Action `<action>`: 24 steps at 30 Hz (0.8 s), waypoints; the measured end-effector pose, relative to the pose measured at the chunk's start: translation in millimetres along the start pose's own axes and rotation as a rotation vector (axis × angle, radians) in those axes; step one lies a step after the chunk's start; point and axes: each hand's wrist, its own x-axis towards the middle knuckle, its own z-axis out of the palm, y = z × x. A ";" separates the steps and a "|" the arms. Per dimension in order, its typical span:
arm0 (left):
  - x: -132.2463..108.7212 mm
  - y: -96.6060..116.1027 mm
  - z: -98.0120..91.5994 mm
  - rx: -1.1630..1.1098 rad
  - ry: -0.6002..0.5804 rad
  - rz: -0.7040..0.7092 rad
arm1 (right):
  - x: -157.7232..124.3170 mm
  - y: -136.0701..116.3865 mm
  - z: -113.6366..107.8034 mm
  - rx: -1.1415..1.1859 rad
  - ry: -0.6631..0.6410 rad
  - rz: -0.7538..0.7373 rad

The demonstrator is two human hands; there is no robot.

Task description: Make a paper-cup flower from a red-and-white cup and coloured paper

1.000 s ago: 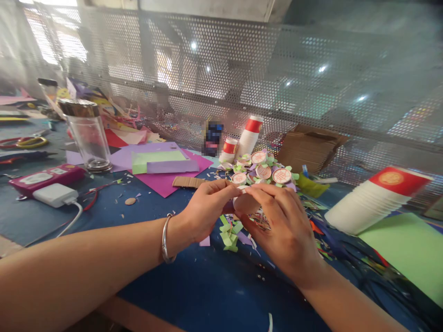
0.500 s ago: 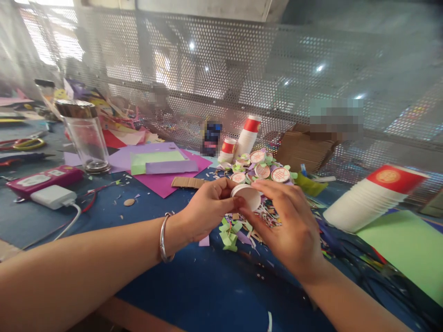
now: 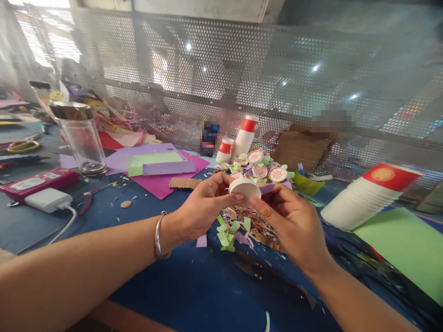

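Note:
Between my two hands is a shallow white round piece [image 3: 246,188] that looks like a cut-off paper cup bottom, its hollow side tilted toward me. My left hand [image 3: 207,205] pinches its left edge, thumb in front and fingers behind. At the right edge, my right hand [image 3: 292,223] has its thumb on the rim and its fingers curled behind. Just beyond them lie several round discs [image 3: 278,174] with red print and green and purple paper tabs. Below the hands are green paper scraps [image 3: 226,237] and a heap of thin clippings [image 3: 258,226].
A leaning stack of paper cups [image 3: 360,203] stands right, beside green paper [image 3: 401,253]. Two smaller cup stacks [image 3: 244,138] and a cardboard box [image 3: 297,147] are behind. On the left are a glass bottle [image 3: 81,143], a power strip [image 3: 41,184], a white charger [image 3: 48,199] and scissors [image 3: 26,145].
My right hand has turned and lowered, its thumb now on the near rim and its fingers drawn behind the piece. The white piece has tilted, and the view has shifted slightly.

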 end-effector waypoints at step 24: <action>-1.1 -0.1 -6.6 0.880 -0.016 0.240 | -4.4 -7.4 -2.3 -0.459 0.044 -0.516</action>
